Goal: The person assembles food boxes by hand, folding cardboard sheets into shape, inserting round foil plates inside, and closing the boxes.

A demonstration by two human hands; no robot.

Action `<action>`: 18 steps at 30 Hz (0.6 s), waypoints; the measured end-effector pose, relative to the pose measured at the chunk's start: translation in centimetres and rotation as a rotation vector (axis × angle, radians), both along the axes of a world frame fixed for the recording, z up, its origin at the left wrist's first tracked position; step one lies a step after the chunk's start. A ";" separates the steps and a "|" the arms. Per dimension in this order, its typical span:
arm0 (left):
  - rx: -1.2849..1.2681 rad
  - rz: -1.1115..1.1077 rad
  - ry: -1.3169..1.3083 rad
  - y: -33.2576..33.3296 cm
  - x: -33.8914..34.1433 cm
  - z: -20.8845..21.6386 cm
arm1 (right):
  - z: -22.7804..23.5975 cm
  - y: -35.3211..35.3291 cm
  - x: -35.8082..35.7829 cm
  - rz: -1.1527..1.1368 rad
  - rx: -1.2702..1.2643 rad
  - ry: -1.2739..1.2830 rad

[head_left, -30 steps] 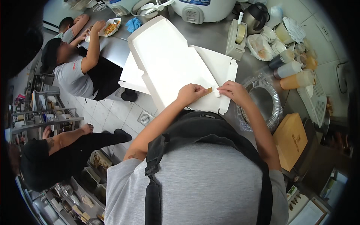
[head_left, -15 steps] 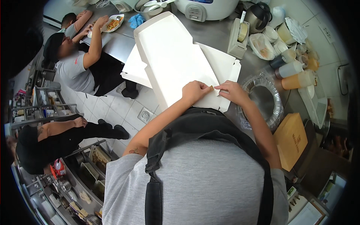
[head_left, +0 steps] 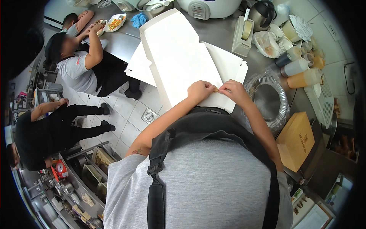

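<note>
A large open white cardboard box [head_left: 175, 49], its panels unfolded, lies before me on the steel counter. My left hand [head_left: 200, 91] is closed at the box's near edge, thumb and fingers pinched together. Close to its right, my right hand [head_left: 233, 91] pinches too, and the fingertips of both nearly meet. Between them shows a small tan strip [head_left: 216, 89], too small to make out fully. Beneath the open box, more white cardboard [head_left: 225, 59] sticks out at both sides.
Right of my hands sit round foil trays [head_left: 283, 100] in plastic. Beyond are sauce bottles [head_left: 303, 79], a tape dispenser [head_left: 243, 36] and a rice cooker [head_left: 207, 9]. A brown box [head_left: 295, 141] stands at right. Co-workers [head_left: 82, 68] are at left, one beside a food plate [head_left: 114, 23].
My hands have shifted slightly, and the tan strip between them shows more. The cardboard has moved a little. At left, the standing co-worker has changed stance and the seated one has drawn their hands in.
</note>
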State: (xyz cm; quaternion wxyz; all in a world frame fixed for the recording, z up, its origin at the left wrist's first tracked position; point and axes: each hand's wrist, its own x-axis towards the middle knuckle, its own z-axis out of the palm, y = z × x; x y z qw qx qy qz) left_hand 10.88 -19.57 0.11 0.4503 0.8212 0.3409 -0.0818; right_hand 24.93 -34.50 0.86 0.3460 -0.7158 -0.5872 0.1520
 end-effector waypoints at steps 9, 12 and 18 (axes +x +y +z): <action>0.035 -0.007 -0.014 -0.5 -0.1 0.7 | 0.3 0.3 0.2 -0.004 -0.126 0.068; -0.032 -0.048 -0.172 0.0 -1.2 0.3 | 1.7 0.8 -0.5 -0.065 -0.270 0.146; -0.004 -0.237 -0.362 0.2 -2.6 0.1 | 0.9 0.3 -0.8 -0.058 -0.232 0.140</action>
